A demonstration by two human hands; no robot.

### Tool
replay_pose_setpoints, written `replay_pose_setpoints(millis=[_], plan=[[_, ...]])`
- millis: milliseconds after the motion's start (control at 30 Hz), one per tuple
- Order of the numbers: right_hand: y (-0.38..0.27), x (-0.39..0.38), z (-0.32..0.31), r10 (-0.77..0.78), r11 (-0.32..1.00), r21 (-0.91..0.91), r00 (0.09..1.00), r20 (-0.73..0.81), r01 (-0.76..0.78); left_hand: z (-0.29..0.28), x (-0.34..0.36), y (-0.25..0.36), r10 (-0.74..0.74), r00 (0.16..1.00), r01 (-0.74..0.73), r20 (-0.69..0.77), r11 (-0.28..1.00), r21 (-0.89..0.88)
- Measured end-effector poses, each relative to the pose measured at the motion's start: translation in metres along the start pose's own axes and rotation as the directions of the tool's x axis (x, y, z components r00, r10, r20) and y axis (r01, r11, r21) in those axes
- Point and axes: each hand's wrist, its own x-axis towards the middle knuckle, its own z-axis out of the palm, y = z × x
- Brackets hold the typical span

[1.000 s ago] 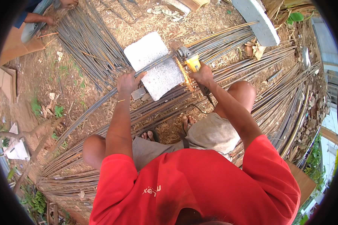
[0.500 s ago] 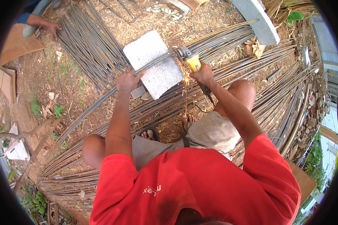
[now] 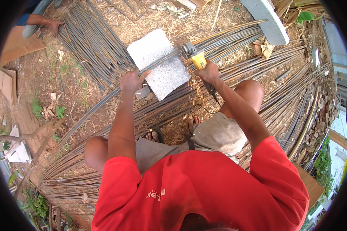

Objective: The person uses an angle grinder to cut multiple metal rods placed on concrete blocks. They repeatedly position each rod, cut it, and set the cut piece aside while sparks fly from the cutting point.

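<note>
My left hand is closed around a small bundle of steel bars, which crosses a pale concrete block. In my right hand is a yellow angle grinder, gripped by its body. Its disc sits at the bars, just past the block's right edge. Orange sparks scatter below the grinder toward my feet. The exact contact of disc and bars is too small to make out. The grinder's dark cord hangs down beside my right knee.
A stack of shorter bars lies at the upper left, with another person's hand at its edge. Long bars spread beneath and around me. A grey concrete slab rests over bar ends at the upper right. Cardboard lies far left.
The grinder's head has shifted slightly upward and left. The sparks have gone from a bright, tight stream to a wider, thinner scatter. My left hand stays on the bars.
</note>
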Motion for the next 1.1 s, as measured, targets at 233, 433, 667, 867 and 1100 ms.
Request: replay_pose_setpoints(millis=[233, 433, 667, 867, 1100], plan=[[0.002, 0.000, -0.003, -0.021, 1.000, -0.002, 0.999, 0.031, 0.021, 0.000, 0.000, -0.001, 0.010, 1.000, -0.010, -0.018, 1.000, -0.016], [0.010, 0.002, 0.001, 0.024, 1.000, 0.014, 0.999, 0.042, -0.025, 0.000, -0.001, -0.001, 0.002, 1.000, -0.003, -0.026, 1.000, -0.018], [0.015, 0.001, 0.003, -0.001, 0.999, -0.047, 1.000, 0.008, 0.002, 0.001, -0.001, -0.002, 0.011, 1.000, -0.011, -0.020, 1.000, -0.009], [0.004, -0.001, -0.003, -0.001, 1.000, -0.015, 0.999, 0.043, 0.002, 0.001, 0.000, 0.000, -0.021, 1.000, 0.022, 0.017, 0.999, -0.035], [-0.004, -0.002, -0.003, 0.043, 0.999, -0.008, 0.998, 0.039, -0.042, 0.000, 0.001, -0.001, -0.014, 1.000, 0.015, 0.011, 0.999, -0.030]])
